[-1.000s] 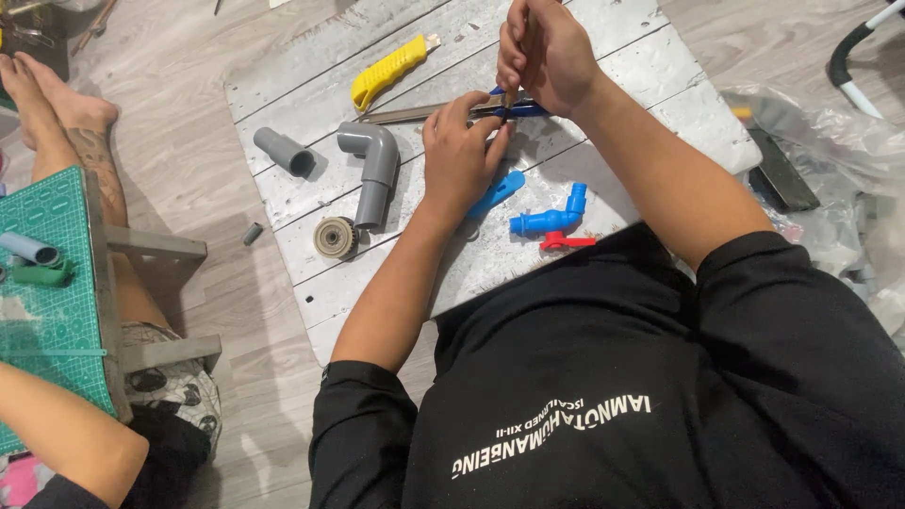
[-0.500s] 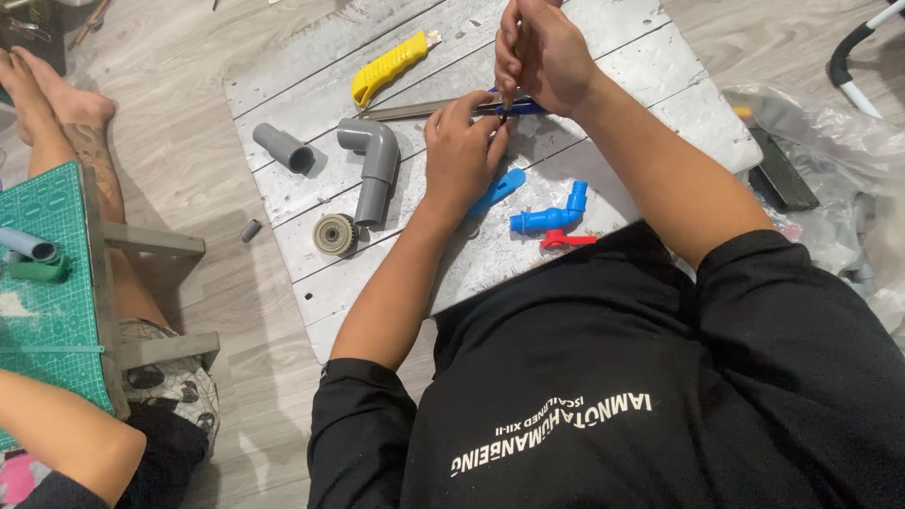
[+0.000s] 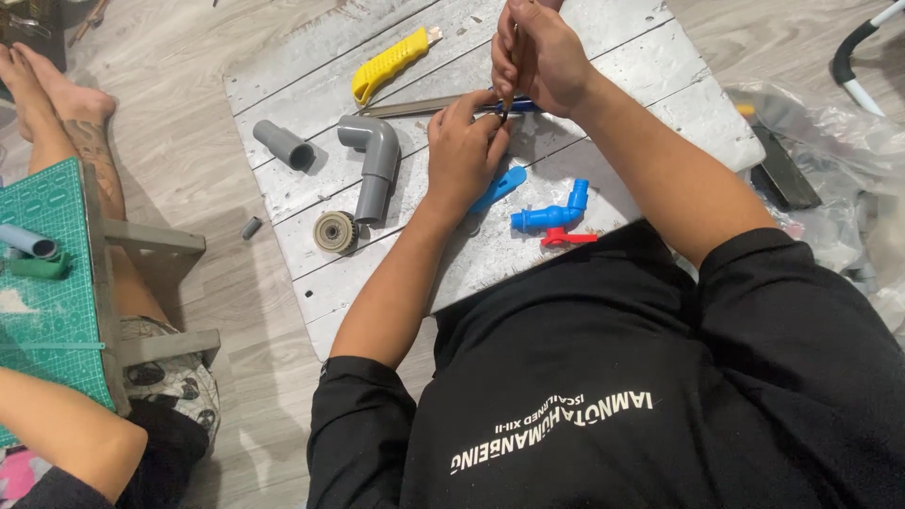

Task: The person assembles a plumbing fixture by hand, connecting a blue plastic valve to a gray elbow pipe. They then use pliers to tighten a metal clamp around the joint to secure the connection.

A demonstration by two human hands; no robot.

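Small dark part (image 3: 502, 115) pinched at the far middle of the white board (image 3: 311, 66), right between both hands. Left hand (image 3: 464, 151) curled over it, fingertips pressed together on the part; just what it is, too small to tell. Right hand (image 3: 539, 55) above, grip closed around a thin dark tool (image 3: 514, 57), held near upright with its tip down at the part. Blue piece (image 3: 523, 106) peeking out just behind the left fingers, touching a long grey metal blade (image 3: 415, 106) lying flat across the planks.

Just below the left wrist, a blue handle (image 3: 500, 186). To its right, a blue tap (image 3: 551, 215) with a red lever (image 3: 566, 238) just beside it, near the board's front edge.

Left of the hands, a grey elbow pipe (image 3: 375, 160), a short grey tube (image 3: 283, 144) apart from it, and a ribbed round spool (image 3: 335, 231) at the elbow's lower end. Yellow knife (image 3: 388, 64) at the far side, angled.

Off the board, a small grey cap (image 3: 251, 227) on the wooden floor (image 3: 179, 113). Far left, another person's bare feet (image 3: 42, 85), and a green cutting mat (image 3: 47, 283) on a grey frame. Right edge, crumpled clear plastic (image 3: 839, 141).
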